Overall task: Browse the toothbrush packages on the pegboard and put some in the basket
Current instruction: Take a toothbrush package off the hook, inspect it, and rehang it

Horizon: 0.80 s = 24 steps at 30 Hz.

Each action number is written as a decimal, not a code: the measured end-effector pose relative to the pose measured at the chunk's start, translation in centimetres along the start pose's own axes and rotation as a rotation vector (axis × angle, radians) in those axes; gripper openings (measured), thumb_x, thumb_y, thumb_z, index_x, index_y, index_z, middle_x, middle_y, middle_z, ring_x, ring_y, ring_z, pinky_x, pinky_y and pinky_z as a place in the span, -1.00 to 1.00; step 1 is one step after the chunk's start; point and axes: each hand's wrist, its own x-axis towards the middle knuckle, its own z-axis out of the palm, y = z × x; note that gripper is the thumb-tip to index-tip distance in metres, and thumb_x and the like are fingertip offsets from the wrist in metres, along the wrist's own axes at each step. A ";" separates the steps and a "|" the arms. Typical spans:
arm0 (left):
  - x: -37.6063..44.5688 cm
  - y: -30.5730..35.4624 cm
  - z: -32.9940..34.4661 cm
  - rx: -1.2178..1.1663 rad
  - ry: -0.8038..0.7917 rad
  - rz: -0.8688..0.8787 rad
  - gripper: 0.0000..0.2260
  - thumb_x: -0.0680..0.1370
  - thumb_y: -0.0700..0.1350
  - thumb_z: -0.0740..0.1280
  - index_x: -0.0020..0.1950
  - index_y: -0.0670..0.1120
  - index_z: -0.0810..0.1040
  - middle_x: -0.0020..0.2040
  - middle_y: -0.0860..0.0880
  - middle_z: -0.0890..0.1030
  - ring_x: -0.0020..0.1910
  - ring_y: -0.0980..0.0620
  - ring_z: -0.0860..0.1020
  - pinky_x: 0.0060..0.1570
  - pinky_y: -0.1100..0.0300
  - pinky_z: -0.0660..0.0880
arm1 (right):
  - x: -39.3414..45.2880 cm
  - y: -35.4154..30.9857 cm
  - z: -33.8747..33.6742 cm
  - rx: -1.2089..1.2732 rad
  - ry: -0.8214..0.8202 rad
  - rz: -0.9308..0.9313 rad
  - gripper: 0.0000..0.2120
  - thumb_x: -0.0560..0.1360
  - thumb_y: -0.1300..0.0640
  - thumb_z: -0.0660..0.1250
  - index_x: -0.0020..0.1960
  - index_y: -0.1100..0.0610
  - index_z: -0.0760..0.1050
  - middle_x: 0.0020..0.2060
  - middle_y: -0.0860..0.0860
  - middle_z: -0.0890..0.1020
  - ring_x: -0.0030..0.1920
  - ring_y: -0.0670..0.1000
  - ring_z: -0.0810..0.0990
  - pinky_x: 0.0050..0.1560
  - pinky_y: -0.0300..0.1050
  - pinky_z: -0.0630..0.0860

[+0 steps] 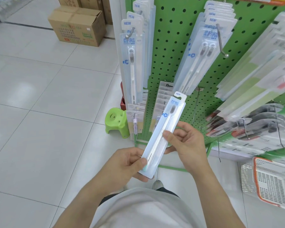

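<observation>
I hold one long pale-blue toothbrush package slanted in front of me with both hands. My left hand pinches its lower end, thumb on the front. My right hand grips its middle from the right side, thumb across the front. More packages of the same kind hang on hooks of the green pegboard, one stack at the left edge and another in the middle. The white and orange basket stands on the floor at the lower right.
Other packaged goods hang on the pegboard's right side, with bare metal hooks sticking out. A small green stool stands at the pegboard's foot. Cardboard boxes sit on the tiled floor at the back left.
</observation>
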 end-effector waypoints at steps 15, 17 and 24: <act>-0.7 -0.3 0.2 -0.104 0.033 0.183 -0.64 0.61 -0.10 0.21 0.41 -0.08 0.48 0.18 -0.09 0.65 0.09 -0.16 0.68 -0.09 -0.05 0.66 | -0.4 0.1 1.1 -0.246 0.171 -0.092 -0.74 0.41 0.23 0.58 -0.06 0.12 0.51 -0.27 0.04 0.51 -0.39 0.00 0.54 -0.46 -0.14 0.57; -0.9 0.0 0.6 0.001 0.038 0.220 -0.62 0.64 -0.08 0.20 0.46 0.14 0.46 0.21 0.01 0.64 0.12 -0.08 0.66 -0.15 0.02 0.64 | -0.8 0.2 1.4 -0.225 0.114 -0.117 -0.85 0.49 0.18 0.49 -0.02 0.11 0.54 -0.19 0.08 0.59 -0.37 0.03 0.60 -0.44 -0.11 0.58; -1.1 -0.3 0.8 0.392 0.150 0.229 -0.53 0.54 -0.04 0.46 0.39 0.29 0.48 0.10 0.28 0.51 -0.02 0.18 0.49 -0.08 0.45 0.37 | -1.8 -0.6 1.9 -0.141 -0.047 0.024 -0.76 0.51 0.04 0.38 0.03 0.22 0.58 -0.26 0.01 0.69 -0.39 0.09 0.68 -0.44 -0.09 0.61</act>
